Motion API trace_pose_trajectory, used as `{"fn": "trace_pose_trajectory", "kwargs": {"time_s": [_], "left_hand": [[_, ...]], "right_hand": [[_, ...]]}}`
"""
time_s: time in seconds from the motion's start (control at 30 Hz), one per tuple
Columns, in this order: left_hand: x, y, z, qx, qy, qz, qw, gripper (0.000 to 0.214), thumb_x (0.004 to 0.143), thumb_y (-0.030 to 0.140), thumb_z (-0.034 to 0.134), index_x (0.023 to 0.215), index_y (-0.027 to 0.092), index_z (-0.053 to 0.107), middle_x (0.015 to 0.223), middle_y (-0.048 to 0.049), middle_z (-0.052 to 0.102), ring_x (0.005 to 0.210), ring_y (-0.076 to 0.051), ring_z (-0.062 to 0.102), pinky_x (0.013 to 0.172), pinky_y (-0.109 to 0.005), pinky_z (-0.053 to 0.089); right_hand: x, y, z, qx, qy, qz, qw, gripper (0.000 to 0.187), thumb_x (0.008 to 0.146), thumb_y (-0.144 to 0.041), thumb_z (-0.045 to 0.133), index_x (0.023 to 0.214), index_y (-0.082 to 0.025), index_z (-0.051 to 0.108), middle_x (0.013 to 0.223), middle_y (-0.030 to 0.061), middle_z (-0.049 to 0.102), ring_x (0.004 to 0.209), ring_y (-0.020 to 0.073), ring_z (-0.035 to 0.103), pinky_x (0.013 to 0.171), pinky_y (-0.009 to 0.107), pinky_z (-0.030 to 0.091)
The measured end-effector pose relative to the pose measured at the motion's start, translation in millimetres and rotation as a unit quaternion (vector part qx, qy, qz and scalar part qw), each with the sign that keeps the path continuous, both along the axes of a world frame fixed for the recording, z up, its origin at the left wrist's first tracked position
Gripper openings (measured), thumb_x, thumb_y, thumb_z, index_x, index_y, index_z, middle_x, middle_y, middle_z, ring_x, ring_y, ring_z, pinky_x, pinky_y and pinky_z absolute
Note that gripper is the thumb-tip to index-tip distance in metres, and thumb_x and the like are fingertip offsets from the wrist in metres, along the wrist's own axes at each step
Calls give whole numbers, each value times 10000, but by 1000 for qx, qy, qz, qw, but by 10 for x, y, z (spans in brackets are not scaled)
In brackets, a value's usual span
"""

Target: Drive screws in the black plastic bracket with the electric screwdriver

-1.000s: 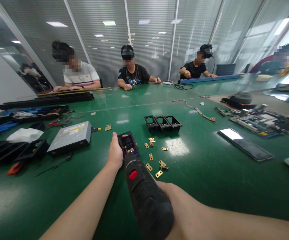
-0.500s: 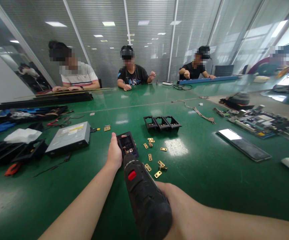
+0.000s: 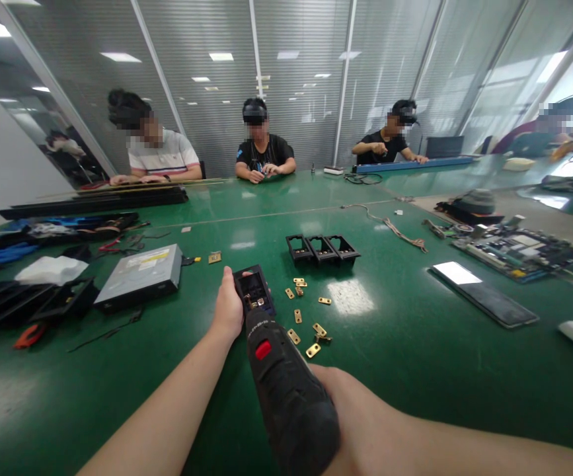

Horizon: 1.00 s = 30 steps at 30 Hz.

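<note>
"Both hands are full, aren't they?"

"Yes. The left hand [image 3: 229, 307] is curled round the side of a small black box [image 3: 265, 284]. The right hand [image 3: 340, 403] is wrapped round a power drill [image 3: 291, 390], but I can't see most of its fingers."

"Can you read any words?"

"Not really. Pale marks go round the drill's collar, but they're too tiny. The silver disc drive [image 3: 140, 274] has a yellow and white label [image 3: 150, 259], and its print is too small too."

"What does the box look like?"

"Black and open, with a flat rim and shiny gold bits inside. It's straight ahead at the green table [image 3: 464, 383], left of the loose gold plates [image 3: 297, 316]. The drill's nose is at its near end. I can't tell if they touch."

"And past the plates?"

"Three black frames [image 3: 336, 254], side by side in a row."
</note>
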<state>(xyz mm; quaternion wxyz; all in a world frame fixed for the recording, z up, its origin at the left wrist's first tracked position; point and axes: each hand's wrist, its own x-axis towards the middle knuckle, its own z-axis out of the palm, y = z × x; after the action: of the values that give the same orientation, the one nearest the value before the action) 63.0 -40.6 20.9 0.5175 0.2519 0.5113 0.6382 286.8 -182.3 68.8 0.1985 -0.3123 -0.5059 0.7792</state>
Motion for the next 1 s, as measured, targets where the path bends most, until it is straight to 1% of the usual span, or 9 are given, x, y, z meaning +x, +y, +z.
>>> {"fn": "trace_pose_trajectory", "kwargs": {"time_s": [0.1,0.2,0.3,0.47,0.6,0.8,0.93,0.97,1.0], "left_hand": [[-14,10,-23,3,3,2,1000,572,1141,614,357,1099,177,723,728,-90,788,661,-295,815,668,-413,676],[-26,16,-44,5,-1,4,1000,566,1132,614,377,1092,174,729,747,-96,797,714,-308,834,719,-433,690],[-31,10,-48,9,-2,4,1000,575,1123,627,398,1078,172,746,769,-104,808,706,-304,835,699,-412,686],[-14,-11,-15,12,4,1,1000,571,1145,595,360,1082,171,737,737,-99,799,688,-301,831,660,-400,679],[-5,-8,1,1,-8,10,1000,570,1133,612,397,1135,161,744,757,-97,805,643,-293,811,678,-418,679],[-10,-2,-4,0,3,3,1000,578,1140,600,384,1197,150,741,808,-121,823,666,-297,817,672,-420,675],[-7,-5,-4,5,-1,3,1000,576,1129,613,400,1187,149,736,801,-121,817,647,-296,807,674,-422,666],[-5,-6,-3,6,0,2,1000,572,1128,615,397,1177,154,734,790,-116,813,640,-293,803,662,-414,661],[-2,-9,0,6,1,2,1000,569,1129,615,391,1165,161,732,777,-111,808,632,-291,800,650,-407,656]], "right_hand": [[5,5,-48,9,4,9,1000,733,503,-219,1055,1164,-190,739,1011,19,766,965,271,749,981,417,609],[-3,17,-93,21,20,18,999,728,502,-200,1042,1160,-193,733,1036,19,777,1010,281,763,1016,413,606],[-19,29,-117,24,29,17,999,728,500,-196,1039,1157,-197,725,1050,19,780,1025,285,772,1027,415,607],[-3,39,-91,24,17,16,999,788,422,-127,1050,1137,-202,729,1055,16,784,1015,296,772,1053,437,605],[15,41,-100,14,14,20,1000,787,459,-175,1061,1174,-210,734,1101,32,789,1055,304,777,1059,438,609],[-82,46,-146,-39,16,17,999,603,617,-255,1024,1132,-206,715,944,4,751,946,262,771,965,389,629],[-59,14,-68,-23,-8,-2,1000,435,720,-282,961,1069,-204,713,898,0,732,854,229,719,908,389,628],[-40,5,-44,-21,-10,-5,1000,413,728,-284,954,1053,-205,712,894,-2,727,846,223,706,898,384,624],[-21,-3,-23,-19,-11,-6,1000,445,682,-262,974,1033,-208,707,868,-16,712,824,216,691,877,371,619]]}}
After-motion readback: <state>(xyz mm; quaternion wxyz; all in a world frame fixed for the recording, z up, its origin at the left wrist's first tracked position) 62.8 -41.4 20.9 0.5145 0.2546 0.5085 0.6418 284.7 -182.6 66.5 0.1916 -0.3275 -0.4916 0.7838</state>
